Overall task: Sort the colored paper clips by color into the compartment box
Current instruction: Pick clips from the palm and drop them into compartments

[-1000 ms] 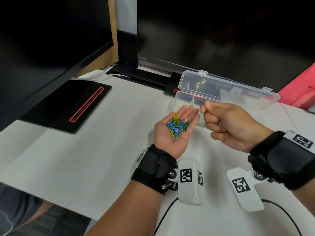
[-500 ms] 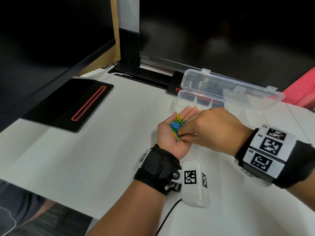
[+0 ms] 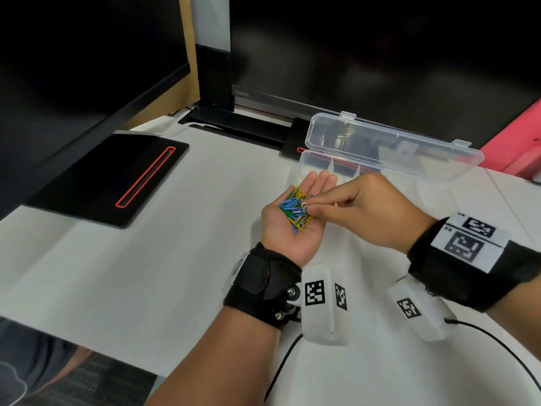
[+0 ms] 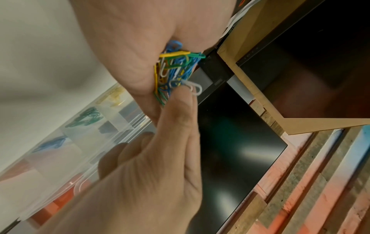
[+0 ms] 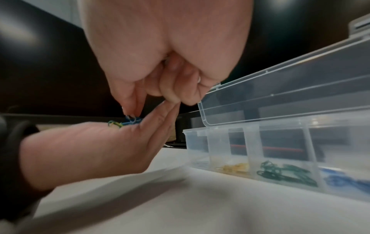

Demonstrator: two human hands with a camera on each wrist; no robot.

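My left hand (image 3: pixel 295 241) lies palm up over the white table, fingers straight, carrying a pile of paper clips (image 3: pixel 292 210) in blue, green, yellow and white. My right hand (image 3: pixel 308 207) reaches in from the right, and its thumb and forefinger pinch a white paper clip (image 4: pixel 195 87) at the pile's edge. The clear compartment box (image 3: pixel 310 159) stands just beyond the hands with its lid (image 3: pixel 392 142) tipped back. In the right wrist view its compartments hold yellow clips (image 5: pixel 234 167), green clips (image 5: pixel 284 174) and blue clips (image 5: pixel 344 180).
A black pad with a red outlined slot (image 3: pixel 111 177) lies at the left. Dark monitors and a black stand foot (image 3: pixel 234 124) close off the back. A pink object (image 3: pixel 518 148) sits at the far right. A black cable (image 3: pixel 497 344) runs across the table near my right wrist.
My right hand came back from beside the box, went down over the pile in my left palm, and now pinches a white clip. The left hand has stayed put.
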